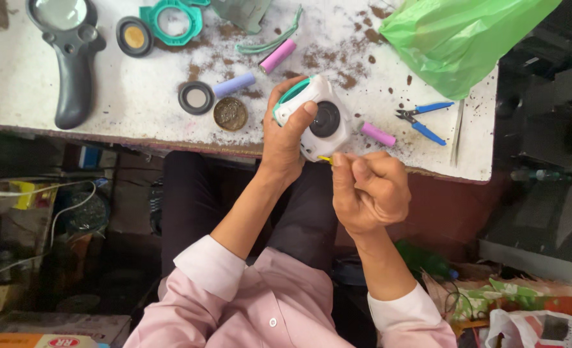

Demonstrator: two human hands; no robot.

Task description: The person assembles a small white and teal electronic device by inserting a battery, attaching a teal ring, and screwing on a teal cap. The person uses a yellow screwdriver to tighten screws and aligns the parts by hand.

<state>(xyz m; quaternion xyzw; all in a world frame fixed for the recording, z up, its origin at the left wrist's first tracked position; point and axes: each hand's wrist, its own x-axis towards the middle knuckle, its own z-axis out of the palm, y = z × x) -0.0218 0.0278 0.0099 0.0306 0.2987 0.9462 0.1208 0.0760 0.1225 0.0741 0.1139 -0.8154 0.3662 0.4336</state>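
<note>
Your left hand's grip [285, 132] wraps the white and teal casing [312, 116], thumb pressed on its upper face beside the black round part, holding it tilted at the near edge of the table [54, 77] so the lower side faces your other hand. Your right hand [370, 190] is curled tight, fingers pinching a slim yellow-tipped tool [325, 158] whose tip meets the casing's lower edge. Most of that tool is buried in your fist, so it may be a small screwdriver (only the tip shows). Pink cylinders [377, 135] and blue cutters [421, 119] lie just beside the casing. At the top, a magnifier [73, 58] is cut off, and brown crumbs litter the surface.
</note>
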